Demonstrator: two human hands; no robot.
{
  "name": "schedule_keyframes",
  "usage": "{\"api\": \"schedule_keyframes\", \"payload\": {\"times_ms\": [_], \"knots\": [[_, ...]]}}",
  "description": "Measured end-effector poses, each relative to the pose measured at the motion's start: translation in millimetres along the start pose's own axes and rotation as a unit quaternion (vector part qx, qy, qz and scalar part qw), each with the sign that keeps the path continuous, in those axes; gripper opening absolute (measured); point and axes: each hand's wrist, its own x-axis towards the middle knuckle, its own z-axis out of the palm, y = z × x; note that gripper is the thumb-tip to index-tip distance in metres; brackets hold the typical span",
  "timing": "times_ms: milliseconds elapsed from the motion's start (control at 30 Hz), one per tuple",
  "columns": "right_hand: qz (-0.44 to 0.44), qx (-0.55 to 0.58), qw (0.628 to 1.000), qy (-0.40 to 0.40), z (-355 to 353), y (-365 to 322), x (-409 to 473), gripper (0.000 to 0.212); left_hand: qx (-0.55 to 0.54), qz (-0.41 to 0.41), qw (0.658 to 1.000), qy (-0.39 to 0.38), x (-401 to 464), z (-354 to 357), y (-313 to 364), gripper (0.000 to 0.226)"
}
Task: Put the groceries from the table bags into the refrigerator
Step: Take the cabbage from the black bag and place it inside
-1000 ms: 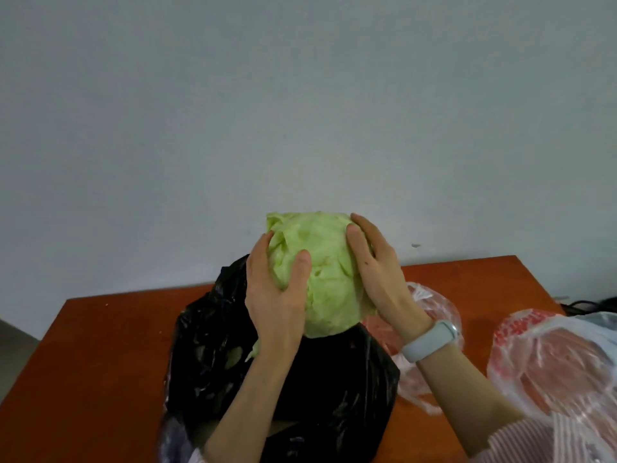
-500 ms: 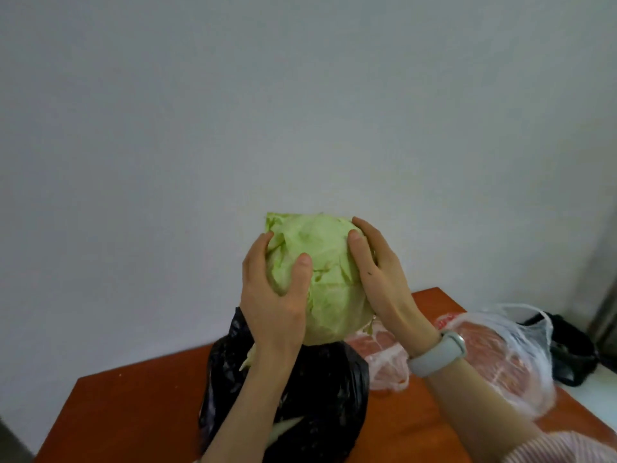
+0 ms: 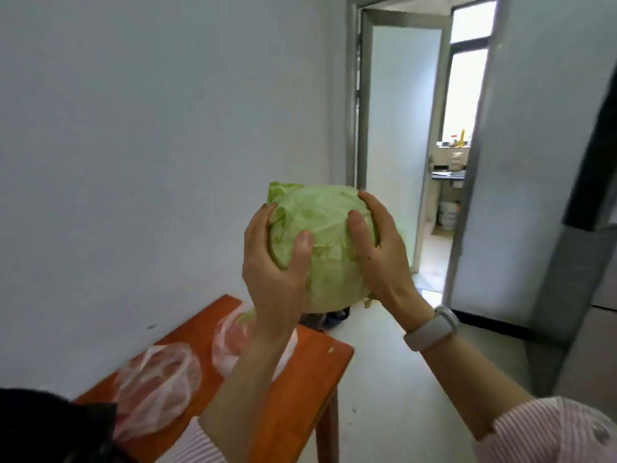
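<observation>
turning away from the worktop since a second ago, i now see a doorway. my left hand and right hand clasp the cabbage aloft, clear of the black bag. two clear bags hold reddish goods i can't identify.

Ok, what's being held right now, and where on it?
A cabbage, clasped by both hands: left hand on its left side, right hand on its right.
</observation>
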Motion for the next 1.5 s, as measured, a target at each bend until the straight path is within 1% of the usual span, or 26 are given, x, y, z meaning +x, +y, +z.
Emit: {"api": "schedule_keyframes", "payload": {"times_ms": [133,300,433,533,600,733,867,1033,1100,1267,1500], "knots": [[-0.003,-0.093,0.991,0.101,-158.7,32.9,23.2,0.075,-0.101,-0.020,0.991,-0.086,-44.8,156.9,28.8,0.070],[-0.007,-0.226,0.955,0.191,-342.5,55.1,29.7,0.075,-0.236,-0.042,0.955,-0.173,-116.9,328.1,77.4,0.068],[0.014,-0.281,0.925,0.257,-452.0,69.3,29.8,0.071,-0.306,-0.045,0.921,-0.235,-161.0,433.8,113.1,0.068],[0.008,-0.302,0.904,0.301,-517.9,79.6,33.8,0.069,-0.340,-0.031,0.897,-0.281,-185.6,503.8,135.4,0.068],[0.003,-0.324,0.889,0.323,-558.9,87.1,39.4,0.069,-0.372,-0.022,0.879,-0.298,-199.5,550.6,146.0,0.065],[-0.021,-0.378,0.856,0.352,-637.0,105.0,66.0,0.068,-0.430,-0.018,0.851,-0.301,-218.6,644.5,166.1,0.065],[-0.062,-0.425,0.827,0.363,-713.1,125.9,118.6,0.067,-0.482,-0.009,0.828,-0.285,-218.5,744.7,187.5,0.067],[-0.086,-0.455,0.811,0.358,-801.4,150.4,200.7,0.068,-0.513,0.013,0.814,-0.272,-192.5,873.0,211.9,0.060],[-0.092,-0.454,0.812,0.355,-834.1,159.8,228.1,0.068,-0.522,0.013,0.809,-0.269,-186.6,916.3,222.3,0.058],[-0.114,-0.445,0.814,0.355,-916.1,195.0,289.6,0.069,-0.525,0.030,0.815,-0.244,-182.4,1018.2,237.5,0.063],[-0.128,-0.382,0.856,0.325,-1031.2,277.4,377.6,0.068,-0.458,0.083,0.858,-0.216,-174.9,1171.4,233.4,0.065]]}}
